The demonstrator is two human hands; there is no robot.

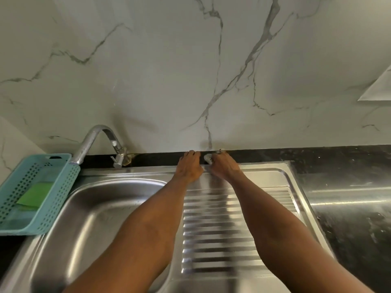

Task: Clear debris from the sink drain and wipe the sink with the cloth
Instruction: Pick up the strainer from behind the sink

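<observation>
Both hands are reaching to the sink's back edge at frame centre: the left hand [189, 166] is lying flat, fingers together, while the right hand [224, 167] is curling around a small pale object [207, 158], too blurred to identify. The shiny stainless-steel sink [101, 216] with ribbed drainboard [213, 235] is filling the lower frame; its drain is hidden. No writing is readable.

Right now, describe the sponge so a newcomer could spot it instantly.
Start at the steel sink and look left of the tap. A teal perforated basket sits on the sink's left edge. The sponge lies inside it, the only bright green thing there.
</observation>
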